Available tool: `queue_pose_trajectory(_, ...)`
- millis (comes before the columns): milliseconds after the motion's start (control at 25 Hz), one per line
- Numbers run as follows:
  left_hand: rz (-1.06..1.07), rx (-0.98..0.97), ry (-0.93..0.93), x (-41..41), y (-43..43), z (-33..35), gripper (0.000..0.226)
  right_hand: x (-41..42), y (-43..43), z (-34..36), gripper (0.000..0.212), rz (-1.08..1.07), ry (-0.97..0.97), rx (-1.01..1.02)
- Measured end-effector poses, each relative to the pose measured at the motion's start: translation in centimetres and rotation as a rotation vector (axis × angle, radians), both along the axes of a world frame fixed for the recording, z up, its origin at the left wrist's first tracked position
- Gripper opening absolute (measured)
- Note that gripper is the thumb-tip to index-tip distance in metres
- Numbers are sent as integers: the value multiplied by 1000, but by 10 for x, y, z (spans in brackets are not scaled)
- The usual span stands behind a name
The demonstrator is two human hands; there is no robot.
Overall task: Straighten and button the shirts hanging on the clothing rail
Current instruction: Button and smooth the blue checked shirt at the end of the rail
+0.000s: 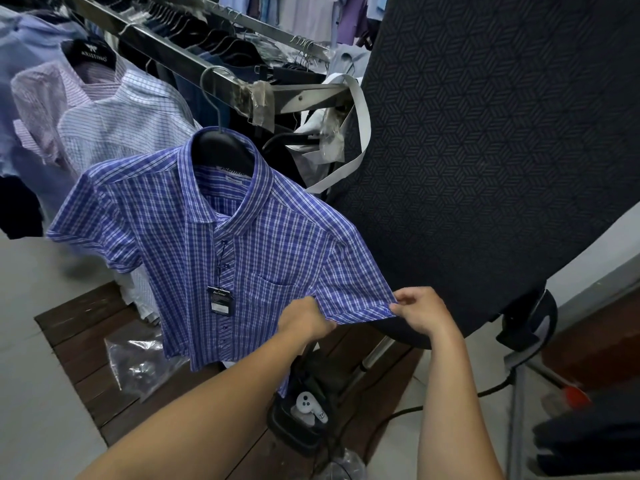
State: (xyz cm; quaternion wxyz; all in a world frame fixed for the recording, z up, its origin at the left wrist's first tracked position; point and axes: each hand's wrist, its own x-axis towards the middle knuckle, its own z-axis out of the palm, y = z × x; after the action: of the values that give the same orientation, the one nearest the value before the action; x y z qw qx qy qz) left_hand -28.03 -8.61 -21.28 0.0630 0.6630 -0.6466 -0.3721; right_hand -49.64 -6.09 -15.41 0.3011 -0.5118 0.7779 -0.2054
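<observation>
shirt (214,237), blue plaid, hangs on a hanger (221,150) hooked over the rail (166,51). our right hand (420,311) pinches the hem of its sleeve (356,289); our left hand (304,320) reaches under that sleeve, fingers hidden, so we cannot tell their grip.

The plaid shirt (194,244) before me is blue crossed with white lines, its buttons (224,241) dark blue, its swing tag (219,300) black. I see a pale blue checked shirt (131,123), a lilac-and-white checked shirt (45,98), and a navy cube-patterned fabric panel (502,133).
</observation>
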Motion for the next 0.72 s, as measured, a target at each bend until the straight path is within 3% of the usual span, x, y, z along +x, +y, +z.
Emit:
queue_pose_trajectory(80,-203,-85,-203,-4,-2,34,27,2,-2,0,17,7,-5,-12)
queue_pose_trajectory(160,-312,-244,-295,-11,-8,71,19,3,-3,-2,16,5,-12,-21)
queue_pose_trajectory(360,-466,-690,-232,-21,-22,141,11,3,-2,-3,13,-20,-18,-16)
queue_pose_trajectory(480,-544,-896,-271,-17,-30,161,26,4,-1,-2,13,-40,-6,-8)
queue_pose_trajectory(600,-547,-805,-512,-9,-41,168,33,5,3,3,13,-76,-3,9)
queue_pose_trajectory(720,-599,-708,-558,1,-48,167,22,9,4,13,13,-11,13,18)
